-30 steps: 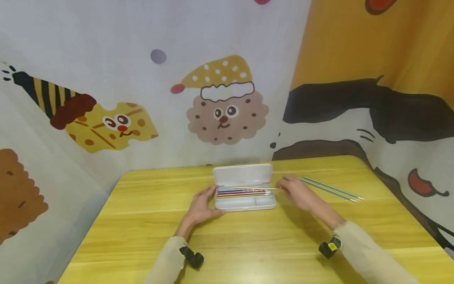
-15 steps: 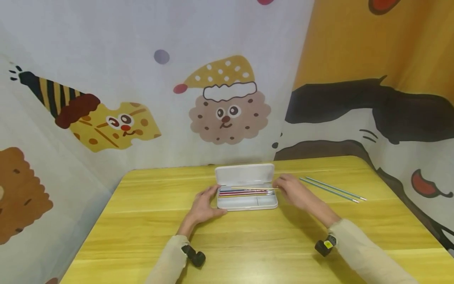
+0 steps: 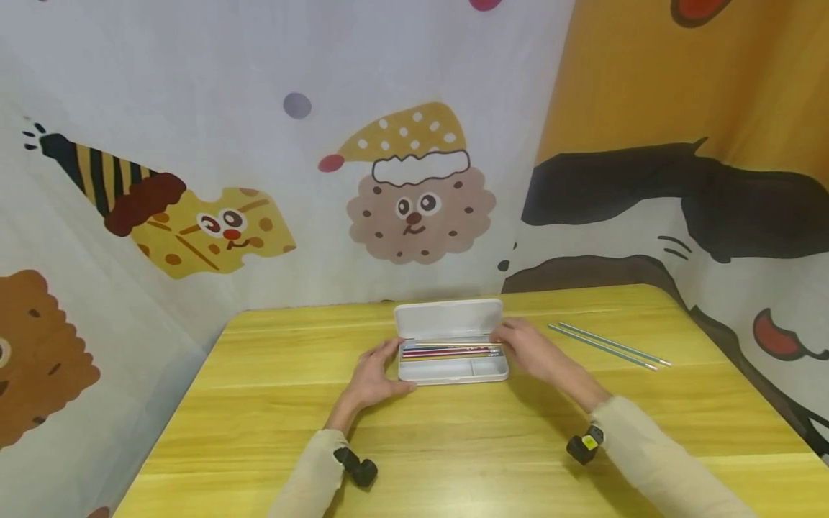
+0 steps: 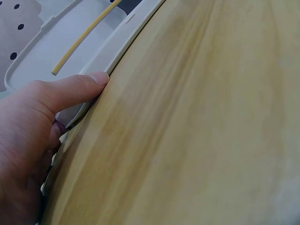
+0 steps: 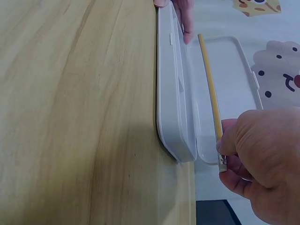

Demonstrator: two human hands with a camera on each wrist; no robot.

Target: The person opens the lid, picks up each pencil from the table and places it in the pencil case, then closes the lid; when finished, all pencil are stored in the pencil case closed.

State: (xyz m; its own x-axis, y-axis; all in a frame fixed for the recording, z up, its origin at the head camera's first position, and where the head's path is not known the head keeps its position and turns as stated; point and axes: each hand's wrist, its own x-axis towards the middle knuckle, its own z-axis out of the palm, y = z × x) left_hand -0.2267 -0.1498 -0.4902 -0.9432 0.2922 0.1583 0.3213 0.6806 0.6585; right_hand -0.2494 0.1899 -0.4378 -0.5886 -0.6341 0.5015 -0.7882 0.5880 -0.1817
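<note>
A white pencil case [image 3: 440, 370] lies with its lid [image 3: 448, 319] raised at the back; several pencils [image 3: 447, 353] rest in its rear compartment. My left hand [image 3: 372, 378] grips the case's left end, thumb at the front edge, as the left wrist view [image 4: 28, 126] also shows. My right hand [image 3: 532, 351] pinches a yellow pencil [image 3: 453, 342] near its eraser end, over the back of the case. In the right wrist view that pencil [image 5: 210, 89] hangs above the case [image 5: 169, 98], held between thumb and fingers of the hand [image 5: 269, 161].
Two teal pencils [image 3: 609, 347] lie side by side on the yellow wooden table [image 3: 453, 446], right of the case. A curtain [image 3: 259, 165] with cartoon prints stands behind the table.
My right hand has moved left with the yellow pencil, bringing it further over the case. My left hand keeps its grip on the case's left end.
</note>
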